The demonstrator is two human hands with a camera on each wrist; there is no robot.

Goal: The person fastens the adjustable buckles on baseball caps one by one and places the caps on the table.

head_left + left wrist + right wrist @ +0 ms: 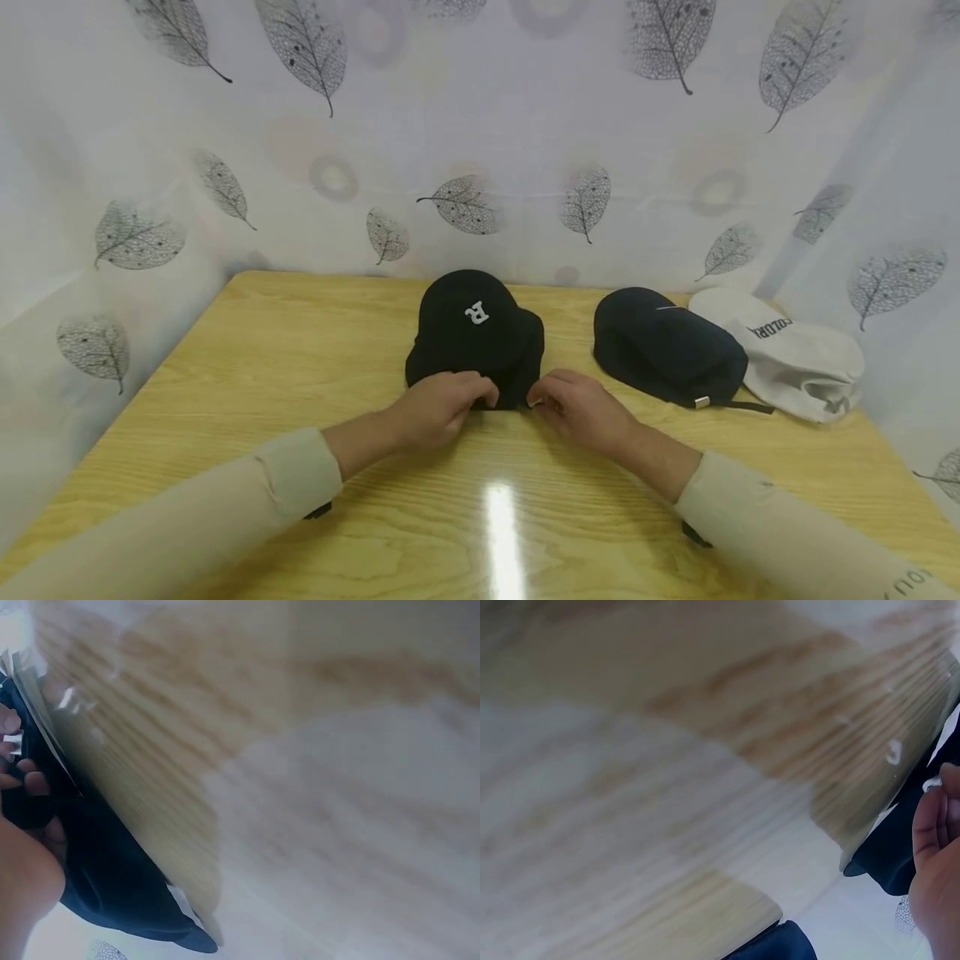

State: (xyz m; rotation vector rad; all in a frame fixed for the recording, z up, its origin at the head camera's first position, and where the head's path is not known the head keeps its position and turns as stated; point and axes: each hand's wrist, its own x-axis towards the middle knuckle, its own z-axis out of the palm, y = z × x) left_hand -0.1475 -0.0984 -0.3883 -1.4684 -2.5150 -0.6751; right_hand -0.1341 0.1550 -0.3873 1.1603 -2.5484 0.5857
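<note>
A black cap (468, 333) with a white letter R on its front sits at the middle of the table. My left hand (442, 408) grips its near edge, fingers curled at the fabric; in the left wrist view the cap (112, 870) hangs beside the curled fingers. At the cap's near right corner, my right hand (588, 412) pinches a narrow end of it. A small shiny piece (931, 783) shows between thumb and finger in the right wrist view. What lies beneath the left palm is hidden.
Right of the hands lies a dark navy cap (667, 350) with a metal buckle and loose strap. It overlaps a white cap (813, 358) with dark lettering. The wooden table (300, 333) meets a leaf-patterned curtain (480, 125) at its back edge.
</note>
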